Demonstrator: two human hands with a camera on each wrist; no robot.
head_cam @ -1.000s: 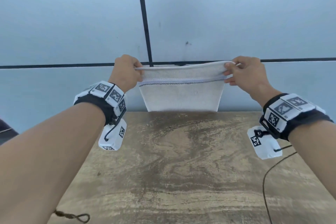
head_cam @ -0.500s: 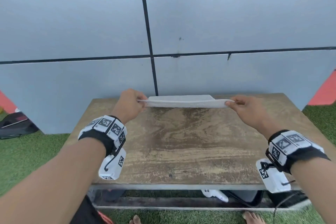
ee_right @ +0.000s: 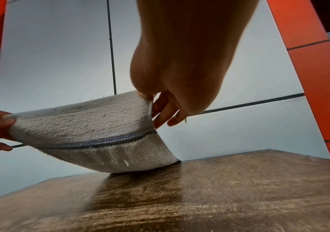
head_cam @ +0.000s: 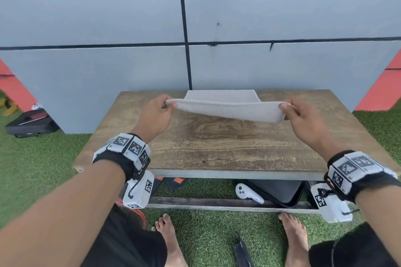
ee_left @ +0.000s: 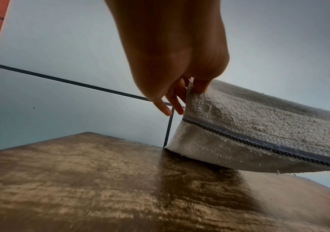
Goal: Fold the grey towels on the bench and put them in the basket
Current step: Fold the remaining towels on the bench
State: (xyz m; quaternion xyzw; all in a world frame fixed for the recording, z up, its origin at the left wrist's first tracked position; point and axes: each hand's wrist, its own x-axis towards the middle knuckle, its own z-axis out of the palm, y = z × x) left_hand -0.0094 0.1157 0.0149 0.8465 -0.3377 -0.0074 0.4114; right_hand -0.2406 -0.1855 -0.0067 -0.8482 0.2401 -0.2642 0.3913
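A grey towel is stretched between my hands over the far half of the wooden bench. My left hand pinches its left corner and my right hand pinches its right corner. The towel's far part lies flat on the bench by the wall, and the near edge is lifted above the board. The left wrist view shows the towel with its dark woven stripe, pinched by my left hand. In the right wrist view my right hand pinches the towel. No basket is in view.
A grey panelled wall stands right behind the bench. Below the bench lie a black case and a white controller. Another black case sits on the green turf at the left. My bare feet stand before the bench.
My hands have come down from in front of the wall with the hanging towel and drawn it toward me. Its far part now lies on the bench.
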